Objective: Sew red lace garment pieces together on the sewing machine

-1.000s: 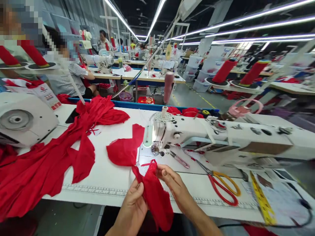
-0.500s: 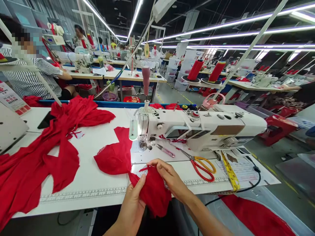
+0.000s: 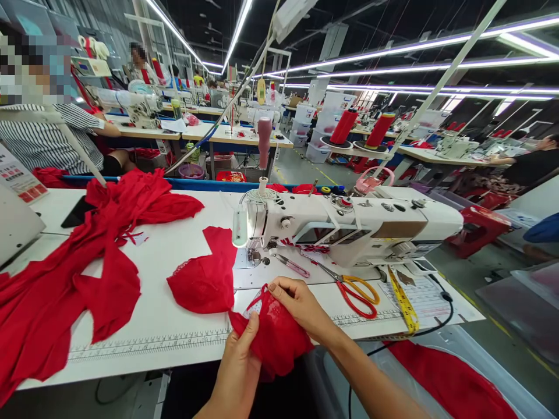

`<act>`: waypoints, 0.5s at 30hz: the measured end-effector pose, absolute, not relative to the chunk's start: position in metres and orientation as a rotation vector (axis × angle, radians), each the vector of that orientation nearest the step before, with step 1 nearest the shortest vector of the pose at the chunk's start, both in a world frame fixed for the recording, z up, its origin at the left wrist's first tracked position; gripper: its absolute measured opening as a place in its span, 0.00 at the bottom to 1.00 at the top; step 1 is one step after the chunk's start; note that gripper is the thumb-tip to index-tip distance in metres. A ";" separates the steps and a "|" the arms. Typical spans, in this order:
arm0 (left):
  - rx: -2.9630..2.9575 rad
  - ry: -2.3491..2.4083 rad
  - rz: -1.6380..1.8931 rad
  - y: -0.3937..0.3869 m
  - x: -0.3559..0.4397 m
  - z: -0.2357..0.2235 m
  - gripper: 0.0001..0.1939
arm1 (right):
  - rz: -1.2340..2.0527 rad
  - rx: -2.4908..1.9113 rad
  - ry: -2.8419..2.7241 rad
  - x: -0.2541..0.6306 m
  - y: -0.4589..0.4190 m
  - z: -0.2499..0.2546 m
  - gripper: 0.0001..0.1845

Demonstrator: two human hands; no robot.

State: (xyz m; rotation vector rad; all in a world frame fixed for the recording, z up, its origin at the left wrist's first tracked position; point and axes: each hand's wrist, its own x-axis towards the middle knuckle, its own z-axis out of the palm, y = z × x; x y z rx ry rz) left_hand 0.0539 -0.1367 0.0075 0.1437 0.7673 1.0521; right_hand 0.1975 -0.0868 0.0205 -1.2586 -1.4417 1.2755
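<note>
At the front edge of the sewing table, both hands hold a red garment piece [image 3: 279,337] with a patch of lace and a white label on it. My left hand [image 3: 242,355] pinches it from below left, thumb beside the label. My right hand [image 3: 301,305] grips the upper right edge between thumb and fingers. Joined to it on the left, a cup-shaped red part [image 3: 203,285] with lace trim lies flat on the table. Just beyond stands the white sewing machine [image 3: 358,224], its presser foot [image 3: 254,256] left of my right hand.
Orange-handled scissors [image 3: 356,294] and pink thread snips [image 3: 293,266] lie right of the needle, near a yellow tape measure [image 3: 404,299]. A long heap of red garments [image 3: 87,262] covers the left side. Below right, a plastic bin [image 3: 437,401] holds red cloth. A co-worker in stripes [image 3: 48,137] sits left.
My right hand has turned and shifted slightly, and the held red piece is spread out more, so its lace patch now shows. The view has moved slightly.
</note>
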 end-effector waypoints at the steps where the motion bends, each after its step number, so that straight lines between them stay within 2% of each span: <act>1: 0.163 0.758 1.051 -0.137 0.054 0.007 0.24 | 1.253 -1.269 -1.479 0.198 -0.086 0.022 0.25; 6: 0.535 0.770 0.890 -0.150 0.032 -0.004 0.23 | 1.161 -1.296 -1.589 0.203 -0.083 0.032 0.25; 9: 1.034 1.060 0.787 -0.154 -0.004 0.001 0.21 | 1.144 -1.298 -1.661 0.206 -0.084 0.039 0.24; 12: 1.314 1.372 0.938 -0.139 -0.026 0.018 0.18 | 1.146 -1.295 -1.793 0.202 -0.084 0.044 0.24; 15: 1.290 1.163 0.875 -0.113 -0.020 0.033 0.21 | 1.107 -1.300 -1.918 0.193 -0.081 0.048 0.22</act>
